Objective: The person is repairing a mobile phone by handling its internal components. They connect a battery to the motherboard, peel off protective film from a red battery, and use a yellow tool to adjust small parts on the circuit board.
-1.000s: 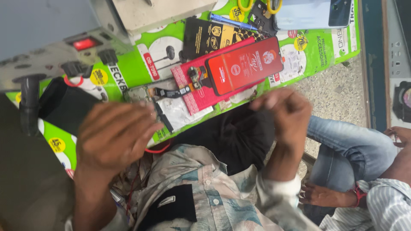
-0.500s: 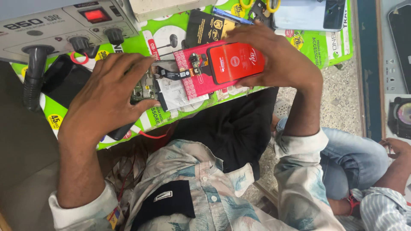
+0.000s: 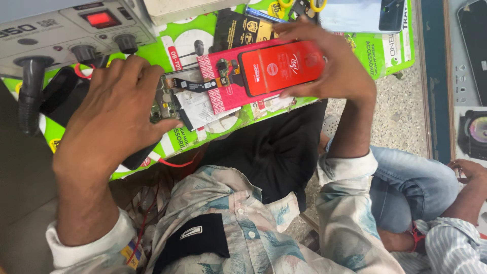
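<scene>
The opened phone [image 3: 177, 99] lies on the green printed mat [image 3: 355, 48], back cover off, its board and flex cable bare. My left hand [image 3: 114, 114] rests over its left part, fingers curled down on the frame and pinning it to the mat; my thumb reaches along its lower edge. Just to its right, touching it through the cable, is the red display panel [image 3: 281, 68], which lies on a red patterned card [image 3: 223, 89]. My right hand [image 3: 329, 66] grasps that panel at its right end, fingers wrapped over the top edge and thumb under the lower edge, so the panel sits tilted a little above the card.

A white slip of paper [image 3: 203, 111] lies below the phone's open body. Behind the panel is a black packet with gold print [image 3: 238, 30], and beyond it a pale blue phone [image 3: 360, 15] lies flat near the mat's far edge. At the upper left stands a grey rework station [image 3: 61, 30] with a lit red switch and knobs, its black handle [image 3: 30, 91] hanging by the mat. A red wire [image 3: 175, 165] runs off the mat's near edge toward my lap. At the right, another person in jeans and a striped sleeve [image 3: 451, 243] sits on the speckled floor [image 3: 401, 122].
</scene>
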